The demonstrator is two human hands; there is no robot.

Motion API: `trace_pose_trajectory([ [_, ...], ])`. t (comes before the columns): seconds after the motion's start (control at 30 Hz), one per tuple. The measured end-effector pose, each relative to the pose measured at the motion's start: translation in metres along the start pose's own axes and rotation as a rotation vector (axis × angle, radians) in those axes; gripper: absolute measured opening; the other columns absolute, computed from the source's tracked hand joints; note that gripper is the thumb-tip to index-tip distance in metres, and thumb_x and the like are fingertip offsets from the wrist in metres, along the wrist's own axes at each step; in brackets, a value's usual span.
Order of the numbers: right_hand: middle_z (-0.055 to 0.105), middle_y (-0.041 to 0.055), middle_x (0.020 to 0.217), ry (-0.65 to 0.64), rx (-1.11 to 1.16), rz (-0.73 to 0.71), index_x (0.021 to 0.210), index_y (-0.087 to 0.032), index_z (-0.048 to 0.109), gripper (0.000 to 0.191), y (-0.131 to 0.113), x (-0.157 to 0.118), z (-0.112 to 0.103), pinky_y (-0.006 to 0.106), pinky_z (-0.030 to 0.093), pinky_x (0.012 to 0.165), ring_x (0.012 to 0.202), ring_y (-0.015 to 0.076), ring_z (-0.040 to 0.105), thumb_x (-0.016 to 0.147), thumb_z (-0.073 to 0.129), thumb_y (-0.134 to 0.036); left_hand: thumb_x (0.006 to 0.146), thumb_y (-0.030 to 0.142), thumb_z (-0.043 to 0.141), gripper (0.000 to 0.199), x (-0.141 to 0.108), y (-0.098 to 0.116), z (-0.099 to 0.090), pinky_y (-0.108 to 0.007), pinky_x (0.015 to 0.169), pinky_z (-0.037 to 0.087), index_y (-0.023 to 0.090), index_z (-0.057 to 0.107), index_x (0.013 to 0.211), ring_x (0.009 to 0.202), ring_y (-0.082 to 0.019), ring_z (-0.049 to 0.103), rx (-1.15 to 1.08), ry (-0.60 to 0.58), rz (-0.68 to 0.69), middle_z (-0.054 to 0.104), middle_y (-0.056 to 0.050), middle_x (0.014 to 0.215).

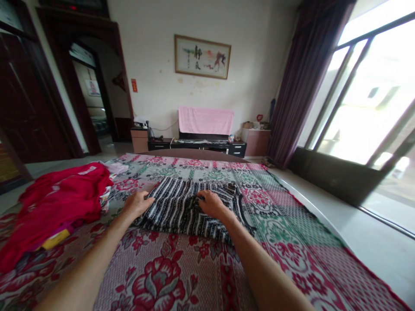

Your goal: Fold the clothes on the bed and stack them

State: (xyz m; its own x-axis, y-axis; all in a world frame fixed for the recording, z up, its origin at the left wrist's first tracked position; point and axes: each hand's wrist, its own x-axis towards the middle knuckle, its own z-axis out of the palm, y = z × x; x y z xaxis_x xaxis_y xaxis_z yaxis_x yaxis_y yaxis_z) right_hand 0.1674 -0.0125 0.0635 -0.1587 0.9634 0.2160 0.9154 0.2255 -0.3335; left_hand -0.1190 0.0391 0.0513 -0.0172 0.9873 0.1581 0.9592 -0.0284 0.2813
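Observation:
A black-and-white striped knit garment [175, 207] lies folded flat on the flowered cover in front of me. At its left edge my left hand [138, 204] is closed on the cloth, the thumb on top and the other fingers partly hidden. My right hand [212, 204] is on the garment right of its middle, fingers curled into the fabric. Dark trim curves along the garment's right side, beyond my right wrist.
A heap of red clothes [71, 194] with a yellow and purple piece lies to the left. The flowered cover [158, 280] spreads under everything. Beyond stand a low cabinet [238, 149] and a pink cloth [205, 120] draped over a dark panel. Windows and a purple curtain [292, 86] are at right.

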Motion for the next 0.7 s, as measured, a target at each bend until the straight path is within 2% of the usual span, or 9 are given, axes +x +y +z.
trace_pose_trajectory([
  [0.1,0.069,0.0034,0.112,0.059,0.011,0.045,0.113,-0.021,0.066,0.037,0.003,0.002,-0.001,0.024,0.04,0.094,0.107,0.0174,0.061,0.082,0.045,-0.017,0.077,0.052,0.047,0.044,0.001,-0.004,-0.002,-0.026,0.067,0.044,0.019,0.072,0.091,0.084,-0.024,0.066,-0.102,-0.083,-0.053,0.073,-0.006,0.084],
  [0.23,0.068,0.0036,0.114,0.143,0.038,0.03,0.113,-0.02,0.065,0.038,0.007,0.002,0.005,0.022,0.039,0.095,0.107,0.0158,0.06,0.083,0.042,-0.015,0.072,0.057,0.052,0.046,0.001,-0.008,-0.003,-0.026,0.066,0.044,0.017,0.071,0.087,0.082,-0.024,0.066,-0.16,-0.152,-0.043,0.073,-0.005,0.083],
  [0.4,0.066,0.0058,0.112,0.1,-0.006,-0.02,0.109,-0.019,0.065,0.035,0.008,-0.004,0.016,0.026,0.04,0.093,0.104,0.018,0.059,0.08,0.045,-0.015,0.069,0.057,0.055,0.046,-0.004,-0.003,0.001,-0.028,0.067,0.044,0.018,0.07,0.09,0.087,-0.027,0.066,-0.057,-0.124,-0.041,0.073,-0.01,0.092],
  [0.47,0.065,0.0061,0.113,0.124,-0.008,-0.039,0.108,-0.019,0.064,0.035,0.006,-0.006,0.018,0.028,0.039,0.094,0.105,0.0183,0.058,0.081,0.044,-0.014,0.069,0.058,0.055,0.049,-0.007,-0.001,0.002,-0.029,0.071,0.044,0.018,0.069,0.093,0.091,-0.028,0.065,-0.026,-0.107,-0.022,0.072,-0.012,0.097],
  [0.6,0.061,0.0057,0.123,0.208,0.077,-0.158,0.113,-0.02,0.061,0.033,-0.007,-0.009,0.018,0.028,0.037,0.097,0.113,0.0167,0.054,0.085,0.043,-0.016,0.067,0.065,0.054,0.064,-0.011,0.0,0.0,-0.03,0.078,0.045,0.016,0.065,0.106,0.101,-0.03,0.063,-0.012,-0.123,0.024,0.069,-0.016,0.108],
  [0.7,0.056,0.0069,0.131,0.197,0.128,-0.278,0.121,-0.021,0.056,0.033,-0.021,-0.011,0.021,0.031,0.035,0.1,0.12,0.0166,0.05,0.09,0.045,-0.026,0.067,0.068,0.052,0.07,-0.012,-0.001,-0.003,-0.031,0.078,0.046,0.014,0.063,0.111,0.102,-0.031,0.063,0.001,-0.158,0.047,0.068,-0.017,0.11],
])
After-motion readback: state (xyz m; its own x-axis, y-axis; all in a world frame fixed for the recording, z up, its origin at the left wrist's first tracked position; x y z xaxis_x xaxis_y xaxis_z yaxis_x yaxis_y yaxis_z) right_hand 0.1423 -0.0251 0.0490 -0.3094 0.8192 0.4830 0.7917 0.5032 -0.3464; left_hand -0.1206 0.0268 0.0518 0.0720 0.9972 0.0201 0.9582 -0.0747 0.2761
